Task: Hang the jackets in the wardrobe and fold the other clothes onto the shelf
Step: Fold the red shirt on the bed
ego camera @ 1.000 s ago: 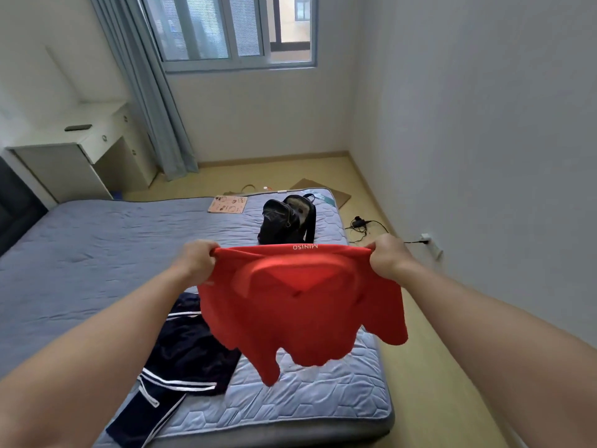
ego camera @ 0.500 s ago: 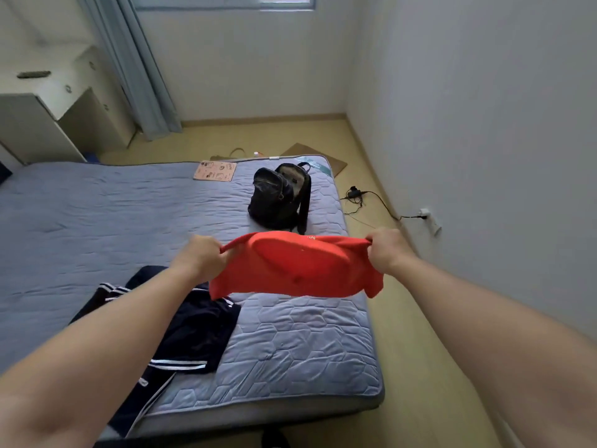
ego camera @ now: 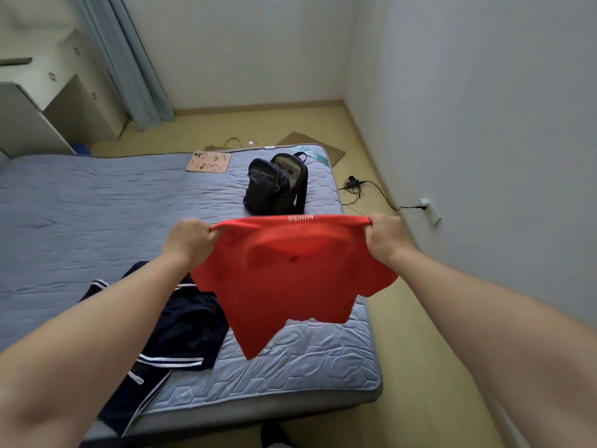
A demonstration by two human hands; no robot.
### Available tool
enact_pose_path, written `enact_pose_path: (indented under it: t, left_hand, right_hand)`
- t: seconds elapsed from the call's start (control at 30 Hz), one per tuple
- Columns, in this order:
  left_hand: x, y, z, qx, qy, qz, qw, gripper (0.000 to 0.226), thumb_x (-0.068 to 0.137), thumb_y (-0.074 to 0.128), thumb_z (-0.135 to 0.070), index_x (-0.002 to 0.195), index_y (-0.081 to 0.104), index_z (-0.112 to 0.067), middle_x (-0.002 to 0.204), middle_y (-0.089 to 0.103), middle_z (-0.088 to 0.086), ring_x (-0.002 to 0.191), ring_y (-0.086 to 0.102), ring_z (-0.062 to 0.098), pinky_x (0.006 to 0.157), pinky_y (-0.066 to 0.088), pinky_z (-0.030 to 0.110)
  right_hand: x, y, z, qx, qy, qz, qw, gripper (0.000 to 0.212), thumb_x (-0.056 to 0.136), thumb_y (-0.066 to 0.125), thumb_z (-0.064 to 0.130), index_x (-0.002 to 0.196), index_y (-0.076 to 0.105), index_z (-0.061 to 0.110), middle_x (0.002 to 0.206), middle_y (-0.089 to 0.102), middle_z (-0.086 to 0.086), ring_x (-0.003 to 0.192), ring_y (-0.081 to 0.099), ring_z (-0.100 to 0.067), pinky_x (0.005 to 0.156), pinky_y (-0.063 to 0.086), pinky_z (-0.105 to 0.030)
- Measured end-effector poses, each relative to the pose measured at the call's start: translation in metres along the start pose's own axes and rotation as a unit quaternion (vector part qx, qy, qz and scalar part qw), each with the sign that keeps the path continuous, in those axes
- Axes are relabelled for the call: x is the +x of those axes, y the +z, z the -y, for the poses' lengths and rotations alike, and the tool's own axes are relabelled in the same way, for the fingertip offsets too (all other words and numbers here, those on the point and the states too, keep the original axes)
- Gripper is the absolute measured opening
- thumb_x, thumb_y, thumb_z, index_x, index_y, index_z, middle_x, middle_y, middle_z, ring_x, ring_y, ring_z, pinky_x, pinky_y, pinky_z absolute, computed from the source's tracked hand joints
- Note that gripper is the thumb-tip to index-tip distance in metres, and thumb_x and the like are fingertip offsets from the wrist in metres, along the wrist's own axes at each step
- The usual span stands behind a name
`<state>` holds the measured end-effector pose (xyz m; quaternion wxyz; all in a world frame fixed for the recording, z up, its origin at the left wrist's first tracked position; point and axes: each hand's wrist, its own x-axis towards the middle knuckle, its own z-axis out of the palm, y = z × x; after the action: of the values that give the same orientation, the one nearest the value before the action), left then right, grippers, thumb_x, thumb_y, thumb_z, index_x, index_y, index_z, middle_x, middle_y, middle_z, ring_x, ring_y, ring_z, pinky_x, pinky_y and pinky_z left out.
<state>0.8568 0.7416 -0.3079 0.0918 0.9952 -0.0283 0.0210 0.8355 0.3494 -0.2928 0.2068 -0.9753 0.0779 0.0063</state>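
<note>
I hold a red T-shirt (ego camera: 290, 279) stretched out in the air over the foot of the bed (ego camera: 97, 205). My left hand (ego camera: 189, 239) grips its left top corner and my right hand (ego camera: 386, 237) grips its right top corner. White lettering shows along the taut top edge, and the rest hangs down loose. Under it, on the mattress, lies a dark navy jacket (ego camera: 181, 334) with white stripes, partly hidden by my left forearm and the shirt; one part drapes over the bed's near edge.
A black backpack (ego camera: 276, 185) stands open near the bed's far right corner, beside a pink card (ego camera: 209, 161). A cable and plug (ego camera: 371, 189) lie on the floor by the right wall. A white desk (ego camera: 35, 92) and curtain (ego camera: 129, 59) stand at the far left.
The shirt, bunched up and flipped horizontal half a second ago, has dropped open again and hangs down from my hands. My hands are slightly further apart; the view tilted down a little.
</note>
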Motion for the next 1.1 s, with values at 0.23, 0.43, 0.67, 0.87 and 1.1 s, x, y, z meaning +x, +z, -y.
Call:
enact_pose_path:
  t: [0.23, 0.43, 0.67, 0.87, 1.1]
  left_hand:
    - [-0.008, -0.006, -0.017, -0.023, -0.034, 0.007, 0.999, 0.062, 0.104, 0.026, -0.056, 0.079, 0.062, -0.013, 0.092, 0.07, 0.022, 0.088, 0.06, 0.038, 0.073, 0.04, 0.04]
    - [-0.058, 0.015, -0.02, -0.031, -0.045, 0.215, 0.975, 0.057, 0.105, 0.034, -0.05, 0.07, 0.058, -0.012, 0.079, 0.068, 0.011, 0.083, 0.062, 0.028, 0.068, 0.035, 0.031]
    - [-0.072, 0.025, -0.012, -0.129, -0.189, 0.342, 0.912, 0.041, 0.098, 0.057, -0.046, 0.1, 0.068, -0.007, 0.097, 0.068, 0.003, 0.083, 0.067, 0.015, 0.089, 0.055, 0.036]
    - [-0.043, 0.018, 0.003, -0.148, -0.221, 0.369, 0.891, 0.062, 0.09, 0.058, -0.061, 0.12, 0.062, -0.007, 0.118, 0.062, 0.011, 0.087, 0.074, 0.037, 0.059, 0.062, 0.04]
    - [-0.032, 0.08, 0.011, -0.114, -0.211, 0.368, 0.898, 0.062, 0.093, 0.047, -0.068, 0.084, 0.057, -0.007, 0.093, 0.059, 0.009, 0.051, 0.07, 0.03, 0.047, 0.059, 0.039]
  right_hand:
    - [0.005, -0.021, -0.003, -0.01, -0.053, 0.004, 0.999, 0.023, 0.1, 0.042, 0.028, 0.093, 0.062, 0.017, 0.099, 0.069, -0.018, 0.086, 0.059, -0.038, 0.071, 0.042, -0.037]
    - [-0.005, -0.025, -0.014, -0.171, -0.041, 0.257, 0.95, 0.02, 0.094, 0.049, 0.023, 0.091, 0.066, 0.012, 0.087, 0.061, -0.009, 0.08, 0.058, -0.03, 0.062, 0.045, -0.028]
    - [-0.005, -0.018, -0.011, -0.107, 0.096, 0.429, 0.892, 0.025, 0.087, 0.068, 0.023, 0.097, 0.056, 0.003, 0.104, 0.058, -0.018, 0.079, 0.07, -0.041, 0.063, 0.062, -0.054]
    - [0.006, 0.001, 0.008, -0.095, 0.127, 0.405, 0.901, 0.035, 0.087, 0.061, 0.021, 0.113, 0.051, 0.001, 0.106, 0.049, -0.016, 0.083, 0.066, -0.048, 0.062, 0.061, -0.058]
    - [0.013, 0.05, 0.014, -0.182, 0.049, 0.342, 0.921, 0.043, 0.102, 0.039, 0.019, 0.137, 0.056, 0.0, 0.144, 0.055, -0.018, 0.129, 0.056, -0.033, 0.102, 0.045, -0.036]
